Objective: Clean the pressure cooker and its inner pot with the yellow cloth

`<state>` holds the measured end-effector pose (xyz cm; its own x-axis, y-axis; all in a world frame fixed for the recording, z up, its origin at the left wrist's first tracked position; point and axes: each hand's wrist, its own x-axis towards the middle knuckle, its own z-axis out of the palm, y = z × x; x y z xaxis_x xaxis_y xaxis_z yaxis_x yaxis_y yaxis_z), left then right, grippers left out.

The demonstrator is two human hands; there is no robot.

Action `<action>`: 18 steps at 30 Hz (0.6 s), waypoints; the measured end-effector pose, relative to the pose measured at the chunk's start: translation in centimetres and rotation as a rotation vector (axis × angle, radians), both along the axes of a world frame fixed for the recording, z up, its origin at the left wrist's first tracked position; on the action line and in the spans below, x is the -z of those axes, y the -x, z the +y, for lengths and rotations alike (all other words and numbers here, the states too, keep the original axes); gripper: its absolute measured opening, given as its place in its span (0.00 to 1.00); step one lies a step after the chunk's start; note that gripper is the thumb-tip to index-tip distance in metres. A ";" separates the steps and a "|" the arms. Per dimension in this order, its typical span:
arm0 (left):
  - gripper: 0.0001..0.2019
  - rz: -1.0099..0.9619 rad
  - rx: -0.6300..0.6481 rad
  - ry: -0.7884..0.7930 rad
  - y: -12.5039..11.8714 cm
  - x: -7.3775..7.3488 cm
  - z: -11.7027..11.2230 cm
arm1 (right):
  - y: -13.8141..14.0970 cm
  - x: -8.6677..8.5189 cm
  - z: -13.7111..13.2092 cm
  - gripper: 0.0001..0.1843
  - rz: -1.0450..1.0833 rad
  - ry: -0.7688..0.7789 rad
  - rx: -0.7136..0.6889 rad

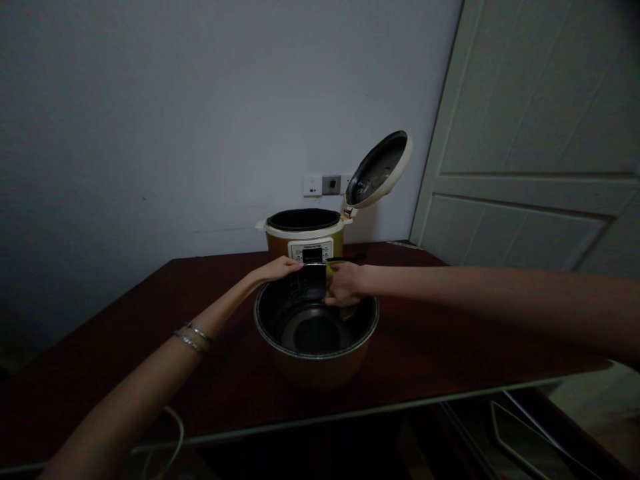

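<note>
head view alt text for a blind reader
The left hand rests on the far rim of a round gold pot with a dark inside, while the right hand holds a yellow sponge against its inner wall, all on a dark red table.

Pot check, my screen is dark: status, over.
Left hand on far rim of pot. Right hand holds sponge inside it. Cooker behind, lid open, not blocking.

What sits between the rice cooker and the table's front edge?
The loose inner pot, left hand on its far rim, right hand holding a sponge inside, in the head view.
</note>
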<state>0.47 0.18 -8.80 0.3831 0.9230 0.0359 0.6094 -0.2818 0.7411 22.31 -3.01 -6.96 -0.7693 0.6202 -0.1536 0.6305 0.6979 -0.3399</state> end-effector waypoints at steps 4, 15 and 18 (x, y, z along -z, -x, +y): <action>0.21 0.046 0.054 -0.067 0.2 0.3 0.5 | 1.7 -0.7 1.5 0.14 -0.174 -0.301 -0.389; 0.17 -0.141 -0.041 0.086 0.1 0.6 0.1 | -2.3 0.1 -1.2 0.21 -0.350 -0.252 -0.216; 0.16 -0.300 -0.116 0.212 -0.1 0.9 0.0 | -1.4 0.3 -4.4 0.29 -0.207 0.137 -0.031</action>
